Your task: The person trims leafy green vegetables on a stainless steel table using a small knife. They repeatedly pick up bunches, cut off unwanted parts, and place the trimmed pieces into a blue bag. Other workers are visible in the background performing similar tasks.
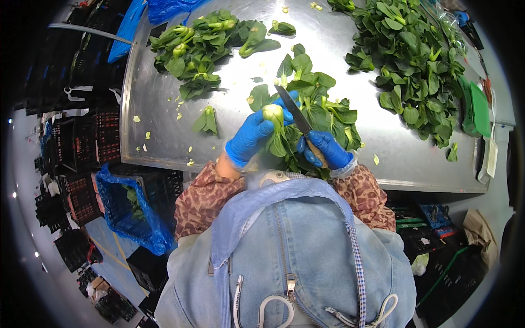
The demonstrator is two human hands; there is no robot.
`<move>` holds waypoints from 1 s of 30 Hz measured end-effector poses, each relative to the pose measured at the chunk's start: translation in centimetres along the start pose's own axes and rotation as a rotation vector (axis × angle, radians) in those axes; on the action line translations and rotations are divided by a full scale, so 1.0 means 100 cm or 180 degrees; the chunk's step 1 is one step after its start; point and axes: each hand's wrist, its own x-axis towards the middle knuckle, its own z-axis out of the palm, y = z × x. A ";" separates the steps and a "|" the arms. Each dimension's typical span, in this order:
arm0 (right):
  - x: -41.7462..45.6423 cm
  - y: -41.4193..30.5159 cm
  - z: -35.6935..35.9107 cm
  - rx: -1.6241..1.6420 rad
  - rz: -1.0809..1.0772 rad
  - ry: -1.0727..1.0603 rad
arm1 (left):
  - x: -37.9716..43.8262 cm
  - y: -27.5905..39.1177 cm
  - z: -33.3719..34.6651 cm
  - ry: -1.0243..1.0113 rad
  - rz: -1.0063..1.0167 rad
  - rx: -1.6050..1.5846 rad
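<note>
My left hand (253, 133), in a blue glove, grips a head of bok choy (274, 117) with its pale base pointing up and its leaves hanging down. In my gloved right hand (326, 149) is a knife with a wooden handle (316, 151). The dark knife blade (294, 110) slants up and to the left, just right of the bok choy's base; whether it touches the left fingers behind it I cannot tell. Under and beyond both hands lies a loose heap of bok choy (318, 110) on the stainless steel table (164, 123).
A pile of bok choy (192, 49) lies at the far left, a larger pile (418, 65) at the right. Trimmed scraps (179, 116) dot the steel. A green plastic container (478, 108) stands by the right edge. Below left is a crate lined with blue plastic (131, 221), holding some leaves.
</note>
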 end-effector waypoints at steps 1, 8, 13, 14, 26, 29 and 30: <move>0.002 -0.001 0.003 0.0144 0.0096 -0.0156 | 0.001 -0.002 0.000 0.0001 0.0008 -0.0122; 0.005 0.004 0.000 0.0116 0.0000 0.0068 | -0.003 -0.010 -0.006 0.0197 -0.0165 -0.0592; 0.007 -0.004 -0.003 0.0555 -0.0202 0.0788 | -0.002 -0.010 -0.013 0.0342 -0.0204 -0.0368; 0.008 -0.007 -0.001 0.0245 -0.0478 0.1000 | 0.000 -0.010 -0.012 0.0419 -0.0198 -0.0192; 0.011 -0.004 0.006 -0.0945 -0.0546 0.1803 | 0.007 -0.027 0.007 0.1034 0.0183 0.0916; -0.008 -0.038 -0.038 -0.1186 -0.0614 0.2326 | 0.001 -0.030 -0.025 0.1688 0.0225 0.1687; -0.018 -0.057 -0.055 -0.1023 -0.0916 0.2717 | -0.004 -0.031 -0.036 0.2088 0.0429 0.1807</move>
